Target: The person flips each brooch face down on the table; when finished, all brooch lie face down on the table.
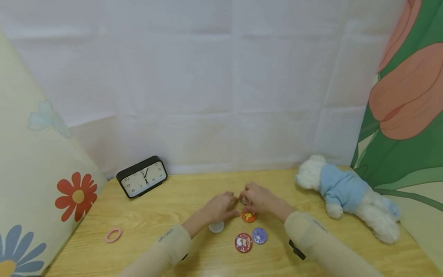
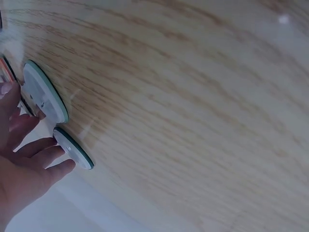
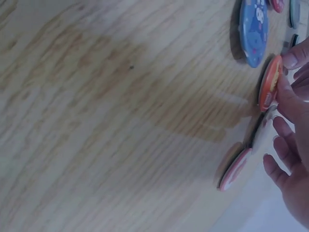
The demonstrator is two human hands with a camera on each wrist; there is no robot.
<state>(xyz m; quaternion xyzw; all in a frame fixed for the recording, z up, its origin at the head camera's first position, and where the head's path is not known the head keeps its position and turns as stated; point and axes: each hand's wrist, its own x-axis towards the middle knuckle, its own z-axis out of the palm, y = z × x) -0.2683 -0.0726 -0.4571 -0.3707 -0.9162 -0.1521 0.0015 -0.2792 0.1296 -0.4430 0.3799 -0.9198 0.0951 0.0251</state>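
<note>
Both hands work over several round badges on the wooden table. In the head view my left hand [image 1: 219, 206] reaches in from the left, its thumb close to an orange badge [image 1: 248, 216]. In the left wrist view its fingers [image 2: 62, 169] extend loosely against a pale green-edged disc [image 2: 75, 148], near another larger one [image 2: 46, 93]. My right hand [image 1: 260, 197] bends over the orange badge, with its thumb touching that badge. In the right wrist view, its other fingers spread near a whitish badge [image 3: 263, 129] and a red-edged badge [image 3: 235, 169].
Nearer the body lie a red badge [image 1: 243, 242] and a purple badge [image 1: 259, 236]; a whitish disc [image 1: 216, 227] sits by the left wrist. A pink ring [image 1: 113, 235] and black clock [image 1: 142, 177] stand left. At right lies a plush toy [image 1: 342, 192].
</note>
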